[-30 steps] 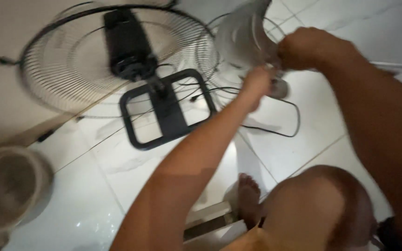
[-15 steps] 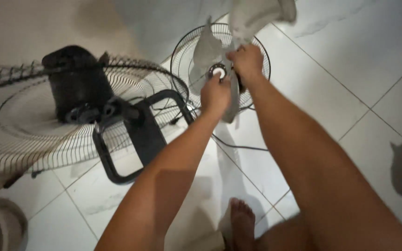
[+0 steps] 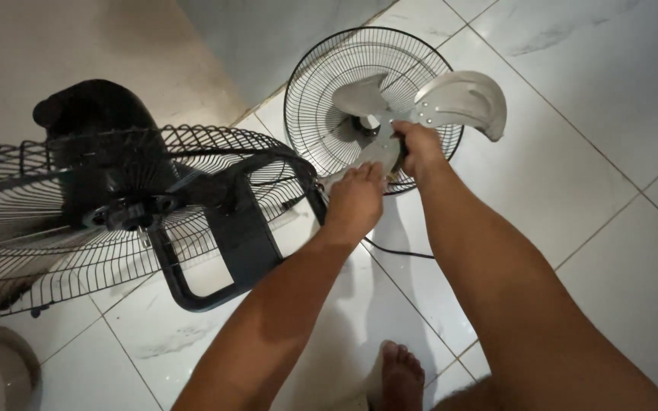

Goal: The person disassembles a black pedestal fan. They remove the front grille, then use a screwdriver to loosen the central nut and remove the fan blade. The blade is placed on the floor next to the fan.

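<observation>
Your right hand (image 3: 420,148) is closed around the hub of the grey fan blade (image 3: 451,99), holding it just above the round black wire guard (image 3: 321,114) that lies flat on the white tiled floor (image 3: 573,152) at the far middle of the scene. Your left hand (image 3: 356,199) rests, fingers loosely curled, on the near lobe of the same blade, touching it at the guard's near rim; you can't tell whether it grips or only steadies. To the left, the fan's black motor housing (image 3: 100,125) sits inside the other wire guard half (image 3: 55,228), tipped on its side, with the black rectangular base frame (image 3: 230,236) against it. A black cord (image 3: 394,251) runs across the floor under your forearms. Your bare foot (image 3: 401,377) shows at the near edge.
</observation>
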